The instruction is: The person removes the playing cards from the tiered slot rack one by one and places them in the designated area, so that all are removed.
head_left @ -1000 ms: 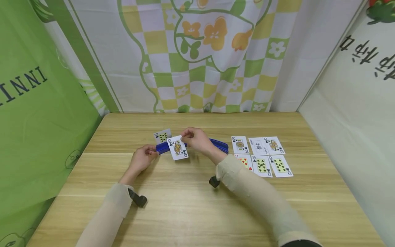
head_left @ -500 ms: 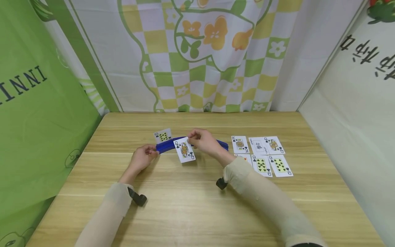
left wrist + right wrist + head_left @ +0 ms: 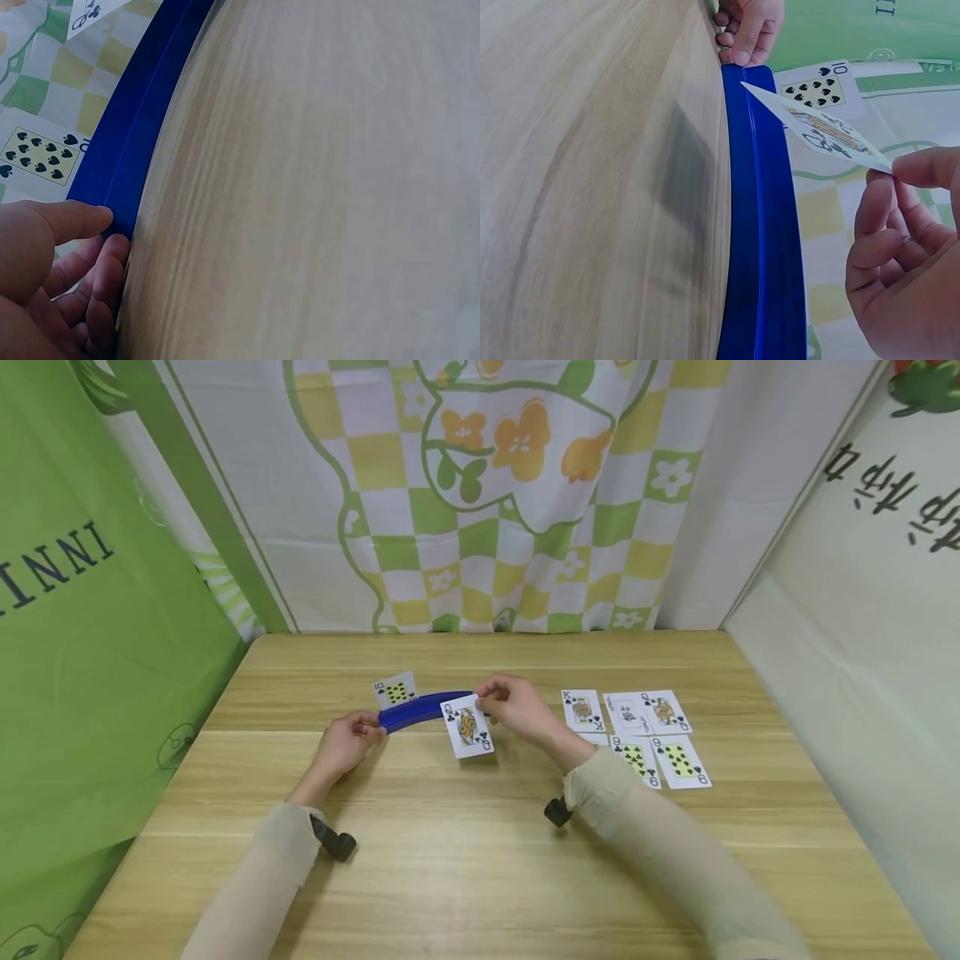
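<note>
A curved blue card holder [image 3: 416, 712] lies on the table, its right part hidden behind the right hand and its card. My left hand [image 3: 349, 745] pinches the holder's left end between thumb and fingers, as the left wrist view shows up close. Just beyond that end a ten of spades [image 3: 395, 690] stands upright in the holder. My right hand [image 3: 513, 706] pinches a queen of clubs [image 3: 468, 727] by its top right corner. In the right wrist view the queen [image 3: 829, 135] is tilted above the holder, casting a shadow on the wood.
Face-up cards lie in two rows at right: a king of spades [image 3: 583, 711], a pale card with a small dark figure [image 3: 626, 715], a queen [image 3: 665, 713], and two nines [image 3: 681, 762]. The right sleeve covers most of another card. Printed cloth [image 3: 517, 568] hangs behind the table.
My right hand has carried the queen of clubs rightward along the holder, uncovering more of its left half. My left hand has stayed at the holder's end.
</note>
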A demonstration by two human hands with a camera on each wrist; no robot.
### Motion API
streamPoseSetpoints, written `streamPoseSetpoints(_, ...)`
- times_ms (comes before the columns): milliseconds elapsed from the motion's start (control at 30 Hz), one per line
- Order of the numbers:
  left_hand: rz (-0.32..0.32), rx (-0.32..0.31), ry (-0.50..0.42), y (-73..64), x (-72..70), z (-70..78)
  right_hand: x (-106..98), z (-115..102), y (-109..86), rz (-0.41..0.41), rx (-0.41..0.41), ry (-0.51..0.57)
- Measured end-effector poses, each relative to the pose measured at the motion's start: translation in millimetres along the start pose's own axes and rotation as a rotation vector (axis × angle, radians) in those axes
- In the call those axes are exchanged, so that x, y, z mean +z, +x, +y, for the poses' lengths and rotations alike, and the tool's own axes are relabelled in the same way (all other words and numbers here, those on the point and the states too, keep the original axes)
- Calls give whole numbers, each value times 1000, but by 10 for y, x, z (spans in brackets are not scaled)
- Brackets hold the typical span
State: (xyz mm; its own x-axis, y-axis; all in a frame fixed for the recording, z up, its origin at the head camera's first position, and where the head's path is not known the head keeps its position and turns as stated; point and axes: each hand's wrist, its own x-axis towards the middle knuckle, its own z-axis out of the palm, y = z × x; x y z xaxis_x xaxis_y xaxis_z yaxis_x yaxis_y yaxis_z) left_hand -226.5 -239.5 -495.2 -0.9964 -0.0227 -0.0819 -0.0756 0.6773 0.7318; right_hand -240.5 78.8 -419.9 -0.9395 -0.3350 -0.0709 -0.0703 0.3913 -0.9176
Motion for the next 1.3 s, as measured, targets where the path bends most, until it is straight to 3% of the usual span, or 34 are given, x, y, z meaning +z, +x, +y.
streamPoseSetpoints(500,2,6,7,5,3,-4,-183,64,-197,64,12,-55)
streamPoseSetpoints(733,5,3,0,7,3,-4,-292,133,-304,68,58,-78)
streamPoseSetpoints(1300,-1,6,2,2,7,-15,-511,254,-509,92,44,-77)
